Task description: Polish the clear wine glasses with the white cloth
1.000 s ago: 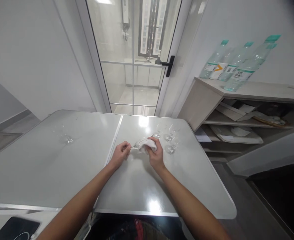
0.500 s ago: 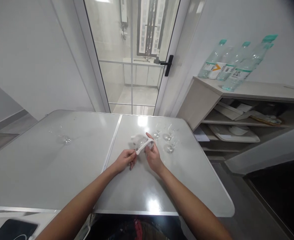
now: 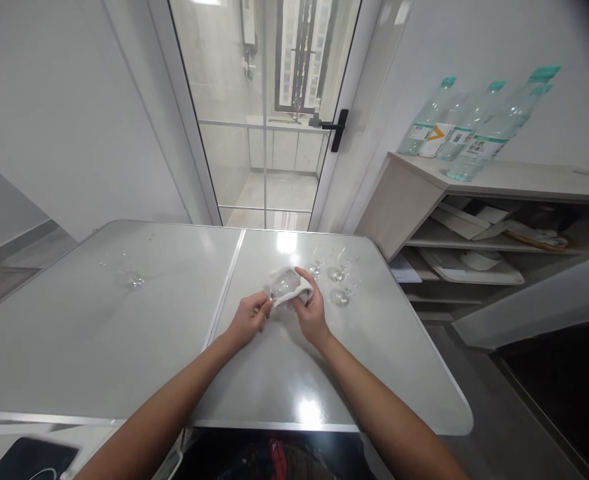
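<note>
Between my hands, above the table, a clear stemmed glass (image 3: pixel 284 283) is tilted with its bowl toward my right side. My left hand (image 3: pixel 248 318) pinches it at the stem end, fingers closed. A white cloth (image 3: pixel 303 291) wraps around the rim side of the bowl. My right hand (image 3: pixel 312 312) grips that cloth, thumb on the near side and fingers behind. Just right of it, three clear stemmed glasses, the nearest glass (image 3: pixel 341 298) among them, stand close together. Far to the left, another clear glass (image 3: pixel 135 280) stands apart.
The light grey table (image 3: pixel 164 353) has a metal seam down its middle. Behind it is a glass door (image 3: pixel 234 153) with a black handle (image 3: pixel 341 130). At right, a shelf unit (image 3: pixel 419 183) carries several plastic bottles (image 3: pixel 481 143). A dark device (image 3: pixel 31 460) lies at lower left.
The glass has turned in my hands, and its bowl now shows more plainly. The white cloth has shifted from a folded strip to a wider wrap around the rim.
</note>
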Demonstrator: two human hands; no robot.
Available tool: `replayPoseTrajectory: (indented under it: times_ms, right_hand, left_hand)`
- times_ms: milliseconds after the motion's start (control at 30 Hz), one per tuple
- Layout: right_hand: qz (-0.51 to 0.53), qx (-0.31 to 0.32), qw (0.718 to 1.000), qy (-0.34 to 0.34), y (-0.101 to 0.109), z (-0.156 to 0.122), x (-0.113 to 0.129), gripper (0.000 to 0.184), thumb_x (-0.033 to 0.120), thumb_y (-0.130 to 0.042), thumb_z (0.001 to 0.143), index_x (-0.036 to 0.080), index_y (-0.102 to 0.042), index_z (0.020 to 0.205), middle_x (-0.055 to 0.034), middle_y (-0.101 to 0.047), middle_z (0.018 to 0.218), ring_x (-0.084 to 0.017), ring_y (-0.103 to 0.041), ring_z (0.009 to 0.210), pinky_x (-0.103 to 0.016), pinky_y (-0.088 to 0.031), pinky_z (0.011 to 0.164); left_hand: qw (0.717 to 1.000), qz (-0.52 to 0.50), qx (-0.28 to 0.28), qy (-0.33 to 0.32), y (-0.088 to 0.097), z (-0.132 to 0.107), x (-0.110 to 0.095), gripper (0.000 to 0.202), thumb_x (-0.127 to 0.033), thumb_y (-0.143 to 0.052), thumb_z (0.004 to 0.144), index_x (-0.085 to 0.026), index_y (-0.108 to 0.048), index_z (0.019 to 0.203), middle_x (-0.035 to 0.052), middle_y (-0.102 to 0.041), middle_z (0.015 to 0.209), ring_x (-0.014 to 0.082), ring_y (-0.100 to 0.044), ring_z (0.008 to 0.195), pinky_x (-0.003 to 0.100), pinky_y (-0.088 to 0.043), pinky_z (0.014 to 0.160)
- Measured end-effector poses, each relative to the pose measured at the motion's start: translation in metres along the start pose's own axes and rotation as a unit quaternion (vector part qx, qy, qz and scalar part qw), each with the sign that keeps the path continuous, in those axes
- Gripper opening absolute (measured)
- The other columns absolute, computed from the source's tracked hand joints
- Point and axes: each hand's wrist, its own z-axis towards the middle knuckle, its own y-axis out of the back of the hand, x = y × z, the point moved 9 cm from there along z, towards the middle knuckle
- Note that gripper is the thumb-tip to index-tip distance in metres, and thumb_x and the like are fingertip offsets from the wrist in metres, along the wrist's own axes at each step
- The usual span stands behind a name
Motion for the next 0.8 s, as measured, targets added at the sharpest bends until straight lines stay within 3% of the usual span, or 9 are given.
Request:
replayPoseTrajectory:
  times_ms: [100, 233, 367, 467, 533, 600, 733, 800]
  right_hand:
    - [-0.134, 0.013, 0.986, 0.095, -0.005, -0.005, 0.016, 0.065, 0.037, -0.069, 0.095, 0.026, -0.043, 0.154, -0.0128, -0.053, 0.153, -0.030, -0.056, 0.136, -0.047, -0.046, 0.115]
    - [-0.270, 0.047, 0.936, 0.220, -0.015, -0.009, 0.036, 0.070, 0.024, -0.069, 0.093, 0.027, -0.039, 0.156, -0.0149, -0.046, 0.160, -0.032, -0.044, 0.149, -0.053, -0.037, 0.122]
    - [-0.308, 0.072, 0.928, 0.198, -0.012, 0.001, 0.034, 0.066, 0.027, -0.078, 0.085, 0.026, -0.052, 0.146, -0.0131, -0.062, 0.142, -0.032, -0.058, 0.135, -0.049, -0.048, 0.113]
    - [-0.307, 0.084, 0.934, 0.161, -0.008, 0.008, 0.030, 0.057, 0.028, -0.081, 0.079, 0.025, -0.063, 0.133, -0.0089, -0.071, 0.125, -0.029, -0.067, 0.117, -0.046, -0.054, 0.104]
    - [-0.306, 0.117, 0.932, 0.154, -0.011, 0.008, 0.028, 0.053, 0.025, -0.081, 0.078, 0.026, -0.067, 0.129, -0.0067, -0.073, 0.118, -0.026, -0.069, 0.106, -0.043, -0.056, 0.096]
    - [-0.301, 0.163, 0.923, 0.176, -0.017, 0.006, 0.030, 0.048, 0.023, -0.079, 0.080, 0.027, -0.070, 0.127, -0.0066, -0.074, 0.115, -0.025, -0.068, 0.103, -0.041, -0.056, 0.093]
    - [-0.279, 0.225, 0.897, 0.259, -0.024, -0.001, 0.041, 0.028, 0.021, -0.069, 0.092, 0.030, -0.077, 0.118, -0.0063, -0.077, 0.105, -0.027, -0.066, 0.114, -0.046, -0.052, 0.099]
    - [-0.276, 0.238, 0.890, 0.274, -0.025, -0.004, 0.044, 0.029, 0.019, -0.065, 0.094, 0.032, -0.077, 0.117, -0.0050, -0.078, 0.097, -0.028, -0.066, 0.115, -0.049, -0.049, 0.102]
  left_hand:
    - [0.986, 0.144, -0.021, -0.077, 0.001, 0.000, -0.016, 0.038, -0.037, -0.047, 0.106, -0.018, -0.053, 0.073, 0.0007, -0.053, 0.074, 0.0113, -0.052, 0.059, 0.024, -0.040, 0.055]
    - [0.944, 0.283, -0.042, -0.165, 0.008, -0.004, -0.033, 0.030, -0.026, -0.045, 0.106, -0.019, -0.051, 0.078, 0.0014, -0.052, 0.078, 0.0145, -0.050, 0.067, 0.027, -0.040, 0.065]
    - [0.885, 0.396, -0.058, -0.238, 0.015, -0.009, -0.043, 0.025, -0.022, -0.046, 0.106, -0.020, -0.054, 0.082, 0.0025, -0.052, 0.080, 0.0166, -0.049, 0.070, 0.029, -0.037, 0.065]
    - [0.841, 0.462, -0.040, -0.280, 0.014, -0.011, -0.047, 0.023, -0.020, -0.048, 0.105, -0.020, -0.055, 0.084, 0.0038, -0.054, 0.080, 0.0184, -0.050, 0.074, 0.030, -0.033, 0.062]
    - [0.826, 0.480, -0.022, -0.294, 0.012, -0.012, -0.049, 0.022, -0.021, -0.049, 0.105, -0.020, -0.056, 0.083, 0.0042, -0.054, 0.080, 0.0189, -0.050, 0.074, 0.031, -0.030, 0.059]
    - [0.833, 0.470, -0.006, -0.292, 0.010, -0.013, -0.049, 0.023, -0.022, -0.049, 0.105, -0.020, -0.056, 0.084, 0.0039, -0.054, 0.079, 0.0185, -0.050, 0.073, 0.031, -0.030, 0.059]
    - [0.891, 0.384, 0.021, -0.242, 0.007, -0.012, -0.042, 0.024, -0.023, -0.047, 0.106, -0.019, -0.057, 0.084, 0.0019, -0.053, 0.078, 0.0159, -0.050, 0.070, 0.029, -0.036, 0.063]
    - [0.909, 0.350, 0.030, -0.223, 0.005, -0.011, -0.038, 0.026, -0.023, -0.046, 0.106, -0.019, -0.057, 0.084, 0.0014, -0.052, 0.078, 0.0151, -0.050, 0.068, 0.028, -0.037, 0.063]
